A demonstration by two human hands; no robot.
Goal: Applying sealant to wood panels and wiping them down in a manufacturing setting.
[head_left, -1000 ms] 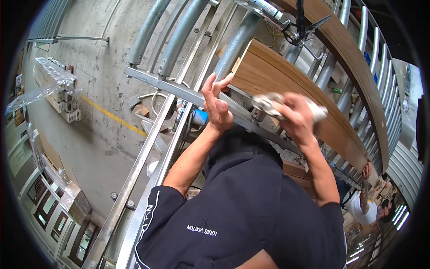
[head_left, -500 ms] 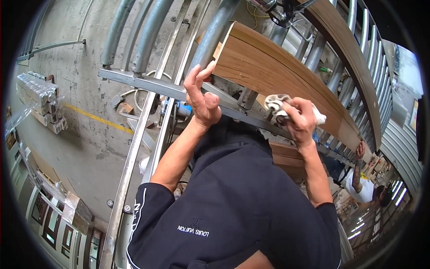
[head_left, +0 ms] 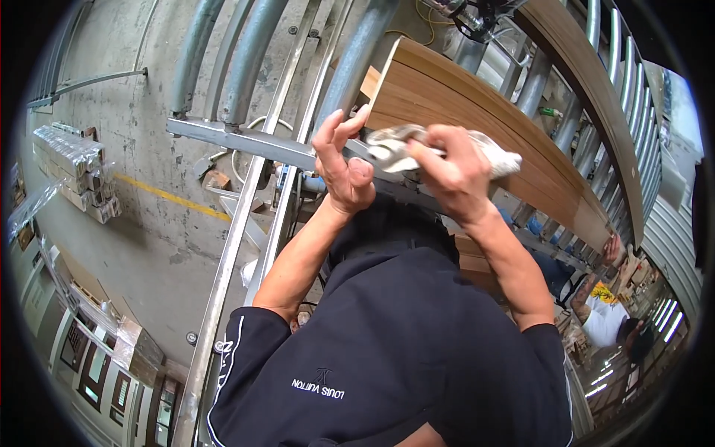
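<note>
A long wood-grain board [head_left: 484, 97] lies across the metal rollers. Bunched in my right hand [head_left: 458, 171] is a pale cloth [head_left: 398, 147], grey-white with darker patches. The hand is slightly blurred, and the cloth lies over the board's near edge toward its left end. My left hand [head_left: 345, 167] is at the board's near left corner, palm turned up and fingers bent but apart. Its fingertips reach the corner; whether they press on it cannot be made out. Below both hands runs the grey steel rail [head_left: 238, 138] of the roller stand.
A second, darker brown board [head_left: 588, 82] lies beyond the first. Bare rollers [head_left: 257, 59] stand at the left. A co-worker's hand [head_left: 612, 247] is at the board's far right end. Plastic-wrapped stacks [head_left: 71, 164] sit on the concrete floor, left of a yellow line [head_left: 171, 196].
My right hand has swept the cloth leftward along the board's near edge, closer to my left hand. The left hand stays at the corner, nearly unchanged.
</note>
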